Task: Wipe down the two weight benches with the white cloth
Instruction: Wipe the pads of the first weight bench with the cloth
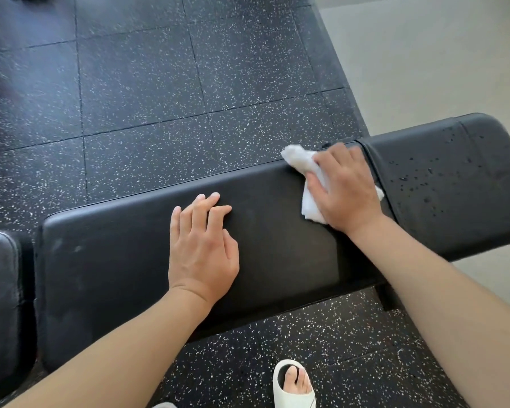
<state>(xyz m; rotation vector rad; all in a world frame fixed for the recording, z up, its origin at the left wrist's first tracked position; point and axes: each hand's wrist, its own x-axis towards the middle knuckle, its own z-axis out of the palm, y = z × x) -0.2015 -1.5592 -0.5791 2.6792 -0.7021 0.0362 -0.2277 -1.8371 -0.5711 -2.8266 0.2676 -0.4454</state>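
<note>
So the right hand (346,189) has its fingers curled over the white cloth (309,184), pressing it onto the long pad (130,260) of the weight bench, right up by the far edge and close to the seam where the next pad (454,184) starts. The left hand (203,245) is flat and open on the same pad, fingers spread, holding nothing, just bracing.

My take on doing this bit well: keep the cloth bunched under the palm so the whole hand pushes it, and run long overlapping strokes along the pad instead of little scrubs. The right-hand pad is covered in droplets, so I'd drag the cloth over the seam and mop those up next, then refold to a dry face once it gets soggy. Don't skip the rolled edges and the gap between pads, that's where the wet would sit. The left hand will want to shift out of the way for the near half.

No brand, label or writing that I can read anywhere, not on the pads, the speckled rubber floor (159,83), or the white slipper (293,387).
</note>
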